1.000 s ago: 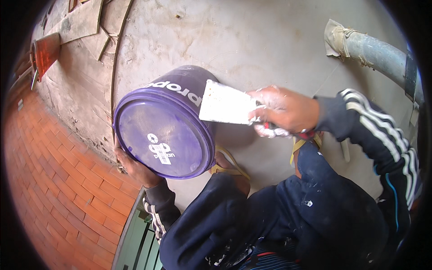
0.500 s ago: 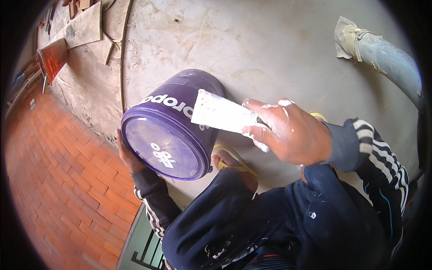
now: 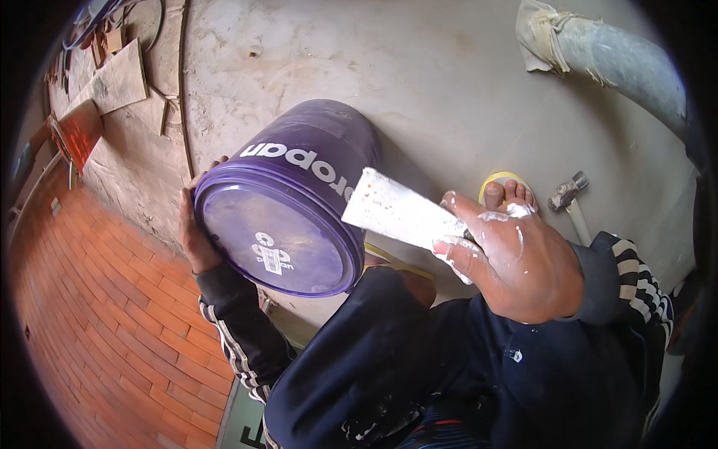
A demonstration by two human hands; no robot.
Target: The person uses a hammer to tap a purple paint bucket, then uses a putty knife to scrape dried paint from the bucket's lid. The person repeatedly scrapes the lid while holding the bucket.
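A purple plastic bucket with its lid on is tilted toward me over the grey floor. My left hand grips it at the left, with fingers curled round the side by the lid's rim; some fingers are hidden behind it. In my right hand is a putty knife, its wide blade coated white and pointing left at the bucket's side. Thumb and fingers close on its handle, which is mostly covered. White smears mark this hand.
A hammer lies on the floor beside my sandalled foot. At the upper right is a thick grey pipe with a wrapped end. Far left are a reddish bucket, boards and orange floor tiles.
The bucket has turned a little, showing more of its side lettering. My right hand and putty knife have moved right and slightly down. The view has shifted, bringing the hammer into sight.
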